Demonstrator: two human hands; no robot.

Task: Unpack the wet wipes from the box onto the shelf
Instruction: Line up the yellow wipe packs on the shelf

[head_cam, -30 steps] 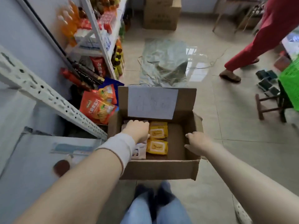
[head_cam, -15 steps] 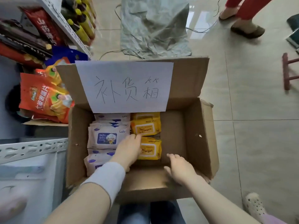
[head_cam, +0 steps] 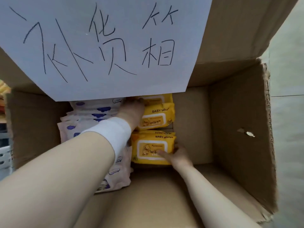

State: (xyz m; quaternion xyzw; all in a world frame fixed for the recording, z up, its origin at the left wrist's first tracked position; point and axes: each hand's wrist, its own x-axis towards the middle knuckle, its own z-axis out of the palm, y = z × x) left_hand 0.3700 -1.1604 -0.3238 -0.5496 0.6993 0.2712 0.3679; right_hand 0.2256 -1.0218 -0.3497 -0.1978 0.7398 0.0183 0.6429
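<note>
- Open cardboard box [head_cam: 238, 120]; handwritten paper sign [head_cam: 98, 46] on flap at 12 o'clock.
- Inside, pale wipes packs [head_cam: 92, 112] toward 9 o'clock, beside yellow ones.
- Left hand [head_cam: 131, 111], white wristband [head_cam: 113, 130], on far yellow pack [head_cam: 158, 119]; grip unclear.
- Right hand [head_cam: 179, 155] toward 5 o'clock, gripping near yellow pack [head_cam: 151, 150], thumb on top.

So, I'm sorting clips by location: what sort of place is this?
Probably a small shop being restocked: a cardboard box holds stacked yellow wipes packs and white packs, under a handwritten paper sign.

It looks like a shop, for a big box [head_cam: 238, 120] with a hand-written paper sign [head_cam: 98, 46] holds many same packs of baby wipes [head_cam: 156, 119] beside a white shelf [head_cam: 5, 153].
</note>
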